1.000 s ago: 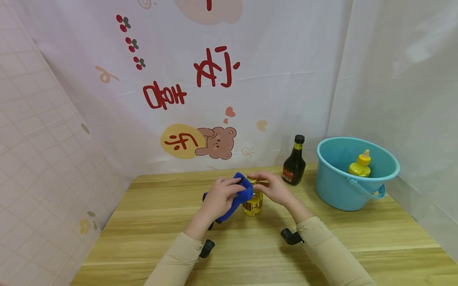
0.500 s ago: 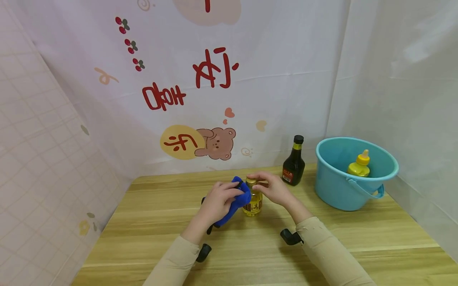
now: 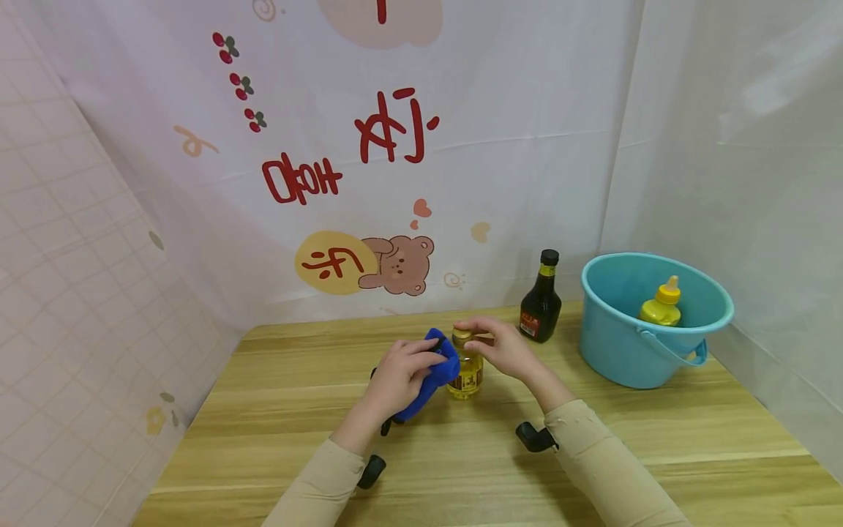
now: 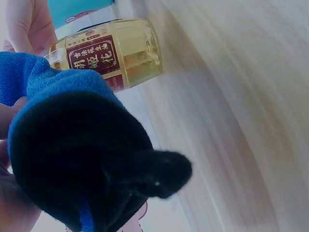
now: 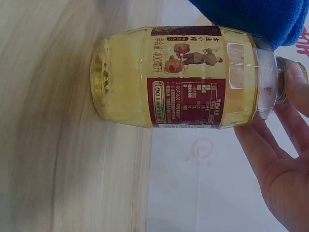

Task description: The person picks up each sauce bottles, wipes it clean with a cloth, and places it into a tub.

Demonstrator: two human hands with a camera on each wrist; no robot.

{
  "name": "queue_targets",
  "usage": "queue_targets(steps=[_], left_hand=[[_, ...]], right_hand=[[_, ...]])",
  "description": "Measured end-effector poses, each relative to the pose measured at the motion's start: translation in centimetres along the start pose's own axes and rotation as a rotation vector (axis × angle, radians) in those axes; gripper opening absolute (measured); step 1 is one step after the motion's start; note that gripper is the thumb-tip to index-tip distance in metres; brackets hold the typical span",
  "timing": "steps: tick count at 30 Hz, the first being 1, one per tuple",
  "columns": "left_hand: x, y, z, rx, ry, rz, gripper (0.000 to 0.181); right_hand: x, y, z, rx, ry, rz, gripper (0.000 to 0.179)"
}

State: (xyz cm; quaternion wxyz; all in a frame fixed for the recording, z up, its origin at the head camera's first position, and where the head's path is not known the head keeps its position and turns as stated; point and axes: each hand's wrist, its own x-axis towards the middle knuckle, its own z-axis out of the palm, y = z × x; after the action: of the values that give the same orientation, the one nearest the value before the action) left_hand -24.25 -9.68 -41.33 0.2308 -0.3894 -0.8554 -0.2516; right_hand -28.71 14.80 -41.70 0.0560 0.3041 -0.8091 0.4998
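Observation:
My left hand [image 3: 398, 375] grips a folded blue terry cloth [image 3: 431, 377] with black edging, just left of a small cooking oil bottle [image 3: 465, 377]. A black underside and a dark tab of the cloth show large in the left wrist view. The bottle is upright, filled with yellow oil, with a dark red label [image 5: 186, 77] and a gold cap [image 3: 462, 333]. My right hand [image 3: 503, 348] holds it by the cap and neck, thumb and fingers on either side. In the right wrist view a corner of the cloth overlaps the bottle's shoulder.
Behind and right of the hands stands a dark sauce bottle [image 3: 541, 300] with a black cap. A light blue bucket [image 3: 615, 351] at the right holds a yellow-capped squeeze bottle [image 3: 661, 307]. The wooden table [image 3: 283, 410] meets a printed wall sheet at the back.
My left hand and the blue cloth have drawn slightly left and down, away from the oil bottle's neck, so more of it shows. My right hand stays nearly still at the cap.

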Motion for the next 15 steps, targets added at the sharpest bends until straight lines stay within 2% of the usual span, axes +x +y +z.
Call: queue_targets(steps=[15], left_hand=[[-0.53, -0.5, 0.45, -0.002, 0.014, 0.008, 0.03]], right_hand=[[-0.04, 0.23, 0.02, 0.01, 0.001, 0.001, 0.032]])
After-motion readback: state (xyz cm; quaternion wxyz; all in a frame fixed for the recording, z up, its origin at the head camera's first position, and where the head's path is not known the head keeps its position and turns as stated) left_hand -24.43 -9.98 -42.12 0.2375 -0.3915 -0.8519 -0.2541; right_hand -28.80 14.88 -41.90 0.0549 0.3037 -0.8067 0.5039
